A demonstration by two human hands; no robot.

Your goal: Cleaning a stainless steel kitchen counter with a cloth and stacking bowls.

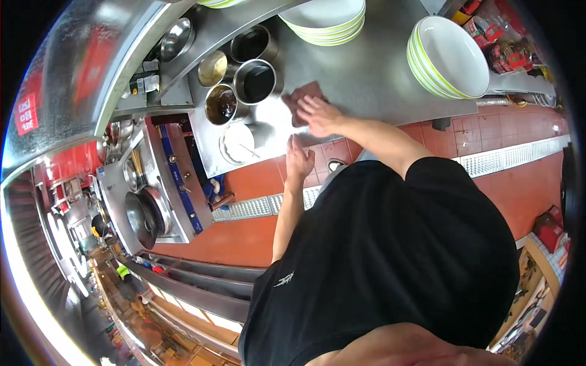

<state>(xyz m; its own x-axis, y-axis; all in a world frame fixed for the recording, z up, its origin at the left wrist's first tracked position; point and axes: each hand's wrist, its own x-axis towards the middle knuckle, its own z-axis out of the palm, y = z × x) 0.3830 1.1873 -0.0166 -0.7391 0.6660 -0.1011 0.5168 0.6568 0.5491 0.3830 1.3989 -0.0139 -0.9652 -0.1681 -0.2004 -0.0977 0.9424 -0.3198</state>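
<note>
My right hand (318, 115) lies palm down on a folded brown cloth (312, 88), fingers spread across it. The cloth rests on a stainless steel counter (366, 87). My left hand (298, 158) is at the counter's front edge, with nothing in it and the thumb apart from the fingers. To the left of the cloth stands a steel pot of dark liquid (259, 82). Around it are another dark-filled pot (249, 43), a pot of pale yellow contents (213, 68) and a pot of brown sauce (222, 105). A bowl of white contents (237, 142) has a utensil in it.
Stacks of green-rimmed white bowls stand at the back (325, 20) and right (448, 57). A steel shelf (215, 41) overhangs the pots. Further left, a wok (142, 219) sits on a stove unit (176, 183). A metal drain grate (247, 208) crosses the red tiled floor (219, 240).
</note>
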